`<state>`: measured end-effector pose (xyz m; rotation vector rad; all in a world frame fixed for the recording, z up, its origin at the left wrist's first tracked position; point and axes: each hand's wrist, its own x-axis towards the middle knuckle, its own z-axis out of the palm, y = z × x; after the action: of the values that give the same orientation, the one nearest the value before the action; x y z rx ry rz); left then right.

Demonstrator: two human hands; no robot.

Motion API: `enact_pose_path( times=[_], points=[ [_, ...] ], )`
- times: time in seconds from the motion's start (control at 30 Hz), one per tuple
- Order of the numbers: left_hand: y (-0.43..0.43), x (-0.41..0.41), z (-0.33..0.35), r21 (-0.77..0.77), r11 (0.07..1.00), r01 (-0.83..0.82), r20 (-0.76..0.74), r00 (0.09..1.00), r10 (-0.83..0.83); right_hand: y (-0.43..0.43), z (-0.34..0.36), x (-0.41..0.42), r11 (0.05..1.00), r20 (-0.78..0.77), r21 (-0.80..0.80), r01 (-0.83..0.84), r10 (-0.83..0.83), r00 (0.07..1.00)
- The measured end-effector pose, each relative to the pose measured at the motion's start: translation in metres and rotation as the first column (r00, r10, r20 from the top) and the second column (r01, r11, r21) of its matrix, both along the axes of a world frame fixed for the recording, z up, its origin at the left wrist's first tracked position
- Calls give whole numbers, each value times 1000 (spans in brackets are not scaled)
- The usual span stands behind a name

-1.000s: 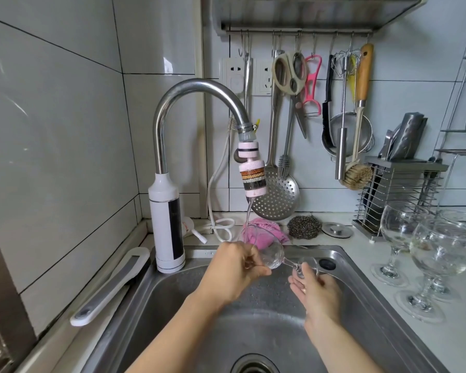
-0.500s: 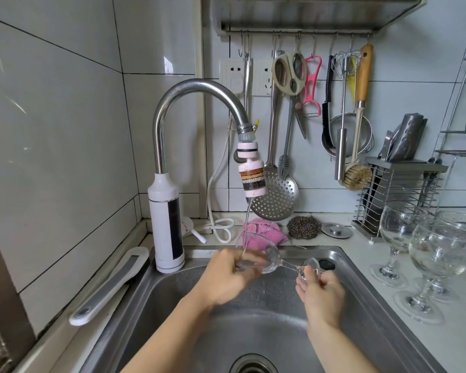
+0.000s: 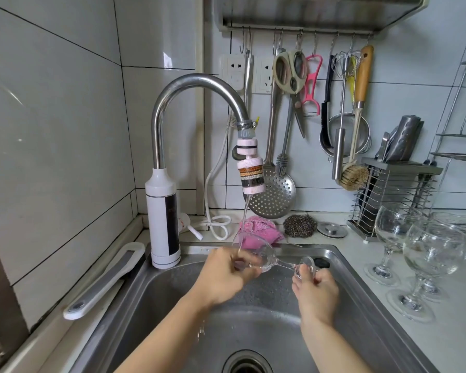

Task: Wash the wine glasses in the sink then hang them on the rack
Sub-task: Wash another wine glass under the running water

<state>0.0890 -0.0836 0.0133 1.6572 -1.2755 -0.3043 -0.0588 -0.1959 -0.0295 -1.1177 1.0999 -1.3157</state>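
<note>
A clear wine glass (image 3: pixel 264 254) lies tilted on its side over the steel sink (image 3: pixel 361 297), its bowl under the thin water stream from the faucet (image 3: pixel 197 84). My left hand (image 3: pixel 223 275) grips the bowl, fingers reaching over its rim. My right hand (image 3: pixel 316 292) pinches the foot of the glass at the stem's end. Three more wine glasses (image 3: pixel 431 254) stand upright on the counter to the right of the sink.
A pink cloth (image 3: pixel 256 228), a steel scourer (image 3: pixel 299 225) and a drain plug (image 3: pixel 332 229) lie behind the sink. Utensils hang from a rail (image 3: pixel 296 29) above. A knife rack (image 3: pixel 396 189) stands at the right, a wire shelf (image 3: pixel 463 103) beyond it. The drain (image 3: pixel 246 364) is near the bottom.
The glass has tipped lower and shifted a little left under the stream. My right hand has closed round the foot, and my left hand's fingers have moved over the rim.
</note>
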Motion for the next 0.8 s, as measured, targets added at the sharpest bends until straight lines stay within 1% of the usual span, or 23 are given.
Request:
enact_pose_path(
  times=[0.1, 0.17, 0.2, 0.3, 0.37, 0.4, 0.43, 0.47, 0.53, 0.57, 0.63, 0.7, 0.8],
  points=[
    [1, -1, 0, 76, 995, 69, -68, 996, -64, -2, -1, -1, 1000, -41, -5, 10, -10, 999],
    [1, -1, 1, 44, 995, 89, -88, 992, -85, -3, -1, -1, 1000, -29, 9, 8, -8, 1000],
    [1, -2, 3, -2, 997, 81, -98, 992, -81, -3, 0, 0, 1000, 1, 24, 4, -4, 1000],
    [2, -7, 11, -155, 988, -18, -69, 998, 7, -1, 0, 2, 998, 102, 60, -22, 15, 995],
    [2, -8, 16, -225, 965, -131, -40, 991, 125, 1, 1, 3, 998, 118, 56, -27, 20, 993],
    [1, -7, 16, -233, 958, -169, -28, 986, 167, 2, 1, 4, 998, 118, 53, -25, 19, 993],
    [1, -5, 16, -210, 961, -178, -19, 984, 178, 3, 2, 4, 998, 115, 50, -24, 18, 993],
    [1, -4, 15, -160, 976, -146, -26, 989, 144, 4, 2, 4, 999, 103, 45, -23, 18, 995],
    [1, -5, 12, -35, 999, -22, -62, 998, 20, 4, 2, 2, 999, 59, 25, -23, 22, 998],
    [1, -6, 11, 10, 1000, 16, -68, 998, -16, 4, 2, 2, 1000, 42, 15, -23, 22, 999],
    [2, -6, 11, 50, 997, 55, -81, 995, -51, 4, 4, 0, 1000, 29, 4, -18, 18, 999],
    [2, -6, 12, 23, 998, 60, -75, 995, -58, 3, 5, -1, 1000, 34, 2, -8, 8, 999],
    [4, -6, 11, -134, 988, -72, -56, 996, 65, 4, 4, 1, 1000, 51, -1, -6, 6, 999]
  ],
)
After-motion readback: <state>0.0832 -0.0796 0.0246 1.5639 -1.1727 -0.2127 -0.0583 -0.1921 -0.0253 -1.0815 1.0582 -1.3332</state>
